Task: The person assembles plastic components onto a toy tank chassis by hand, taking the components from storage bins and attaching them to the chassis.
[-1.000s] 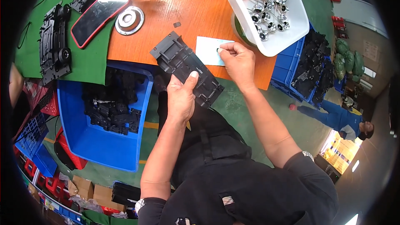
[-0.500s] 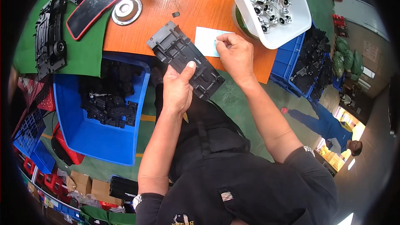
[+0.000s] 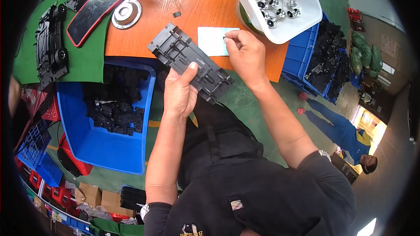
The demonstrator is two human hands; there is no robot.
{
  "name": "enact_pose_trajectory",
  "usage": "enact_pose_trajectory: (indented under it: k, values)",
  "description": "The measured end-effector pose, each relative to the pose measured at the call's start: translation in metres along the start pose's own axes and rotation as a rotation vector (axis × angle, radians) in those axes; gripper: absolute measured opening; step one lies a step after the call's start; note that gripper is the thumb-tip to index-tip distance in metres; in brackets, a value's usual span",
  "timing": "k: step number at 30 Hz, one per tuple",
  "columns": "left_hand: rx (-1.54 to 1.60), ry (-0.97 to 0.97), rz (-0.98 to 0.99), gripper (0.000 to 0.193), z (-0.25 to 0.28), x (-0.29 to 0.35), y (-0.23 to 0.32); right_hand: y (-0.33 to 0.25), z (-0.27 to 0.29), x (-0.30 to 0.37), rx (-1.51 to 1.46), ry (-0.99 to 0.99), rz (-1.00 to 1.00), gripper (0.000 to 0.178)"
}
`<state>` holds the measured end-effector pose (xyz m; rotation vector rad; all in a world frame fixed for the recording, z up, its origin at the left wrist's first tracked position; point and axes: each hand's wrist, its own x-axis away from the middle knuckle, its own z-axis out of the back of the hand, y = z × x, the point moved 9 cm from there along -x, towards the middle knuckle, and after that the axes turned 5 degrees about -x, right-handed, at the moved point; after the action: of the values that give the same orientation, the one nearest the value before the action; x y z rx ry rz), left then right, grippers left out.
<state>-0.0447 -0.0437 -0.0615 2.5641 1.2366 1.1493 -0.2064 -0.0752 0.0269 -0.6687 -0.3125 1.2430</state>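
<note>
My left hand (image 3: 180,91) grips a black plastic toy car chassis (image 3: 186,59), thumb on top and fingers underneath. The chassis is tilted at the front edge of the wooden table (image 3: 157,22). Thumb and forefinger of my right hand (image 3: 248,59) are pinched together over a white and pale blue sheet (image 3: 212,41) on the table. A tiny dark piece (image 3: 224,38) shows at those fingertips; its kind is too small to tell. Another small dark flat piece (image 3: 176,14) lies on the wood beyond the chassis.
A white tub (image 3: 308,17) of wheel axles stands at the right. On the left are a metal disc (image 3: 127,14), a red-edged phone (image 3: 96,13) and a wheeled chassis (image 3: 51,46) on green cloth. Blue bins (image 3: 109,148) hold black parts. A person (image 3: 337,126) is farther right.
The table and its things have shifted slightly left in view. My right fingertips now show a tiny dark piece over the sheet. My left hand keeps its hold on the chassis.
</note>
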Motion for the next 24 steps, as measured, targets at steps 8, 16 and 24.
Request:
enact_pose_trajectory:
  k: [8,16,24]
  values:
    - [-0.092,-0.008,-0.010,0.027,-0.002,0.018,0.014,-0.037,0.042,0.039,-0.380,-0.066,0.080,0.009]
    - [-0.050,-0.015,-0.032,0.029,-0.019,0.038,0.021,-0.057,0.054,0.066,-0.432,-0.117,0.130,0.014]
    - [-0.135,-0.042,-0.037,0.037,-0.025,0.047,0.025,-0.065,0.058,0.065,-0.441,-0.153,0.170,0.018]
